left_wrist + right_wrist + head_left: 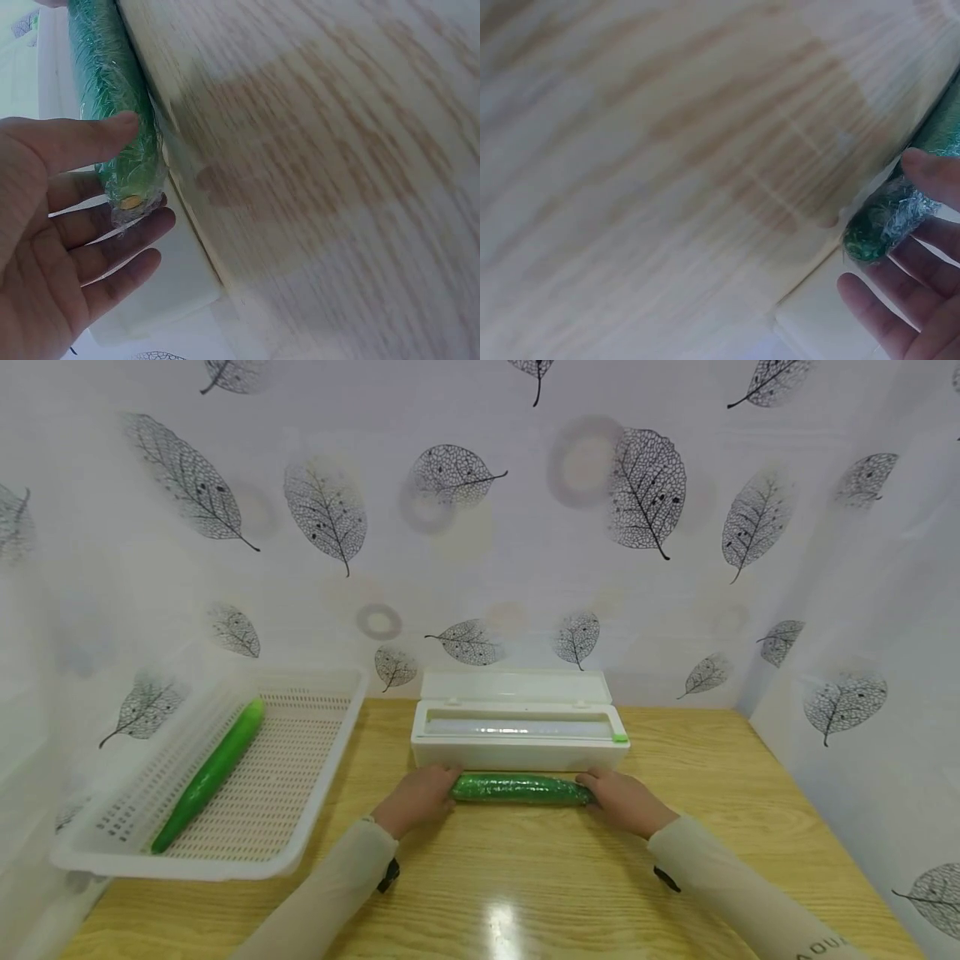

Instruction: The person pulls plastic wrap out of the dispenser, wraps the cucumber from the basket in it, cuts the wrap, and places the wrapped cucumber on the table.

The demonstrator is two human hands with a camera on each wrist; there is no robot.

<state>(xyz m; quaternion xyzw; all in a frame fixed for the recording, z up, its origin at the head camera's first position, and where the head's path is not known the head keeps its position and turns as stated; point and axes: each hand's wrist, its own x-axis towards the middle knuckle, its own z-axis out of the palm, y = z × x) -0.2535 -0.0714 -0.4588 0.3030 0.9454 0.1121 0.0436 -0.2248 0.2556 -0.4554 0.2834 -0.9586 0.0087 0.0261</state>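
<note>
Cucumber [517,788] Pinched at Both Ends

Head view: it lies before a white box [517,755]; a basket [187,867] shows only here. Left wrist: left hand [37,259] pinches the end with a yellowish stub [130,202]. Right wrist: right hand [939,326] pinches the end in crumpled film [911,212].

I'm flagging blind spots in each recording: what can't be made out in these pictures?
Left hand: index fingertip hidden behind the wrapped cucumber, left wrist view.
Wrapped cucumber: far end cut off by the right edge, right wrist view.
Right hand: partly cut off by that edge, same view.
Right sleeve: cut off by the bottom edge, head view.
</note>
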